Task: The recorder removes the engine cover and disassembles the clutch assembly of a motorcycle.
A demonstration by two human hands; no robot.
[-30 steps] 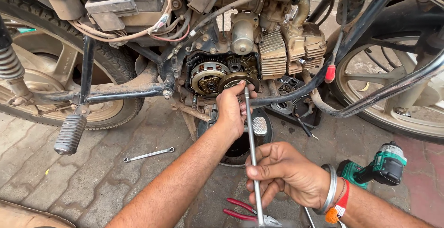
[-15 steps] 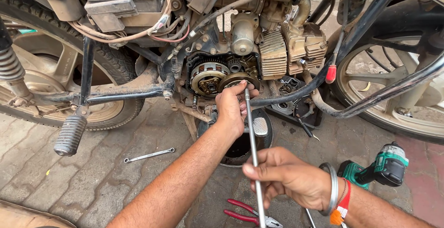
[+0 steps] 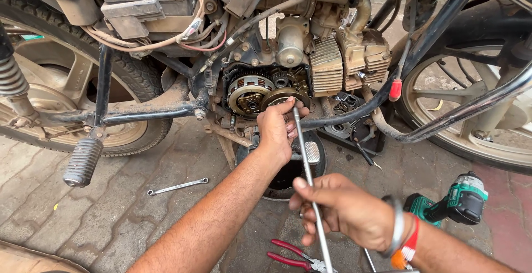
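A motorcycle engine (image 3: 310, 57) with its side cover off shows a round clutch assembly (image 3: 249, 93) and a smaller gear disc (image 3: 282, 97). My left hand (image 3: 277, 131) reaches up to that disc and grips around it and the tip of a long thin metal rod (image 3: 306, 165). My right hand (image 3: 343, 209) is closed around the rod's lower part, near the bottom of the view. The rod runs steeply from the engine down toward me.
A wrench (image 3: 177, 186) lies on the paved ground at left, red-handled pliers (image 3: 291, 256) near the bottom, and a green cordless drill (image 3: 451, 203) at right. A black drain pan (image 3: 291, 170) sits under the engine. A footpeg (image 3: 83, 162) and both wheels flank the work area.
My right hand has slid slightly lower and to the left along the rod. The left hand stays at the gear disc.
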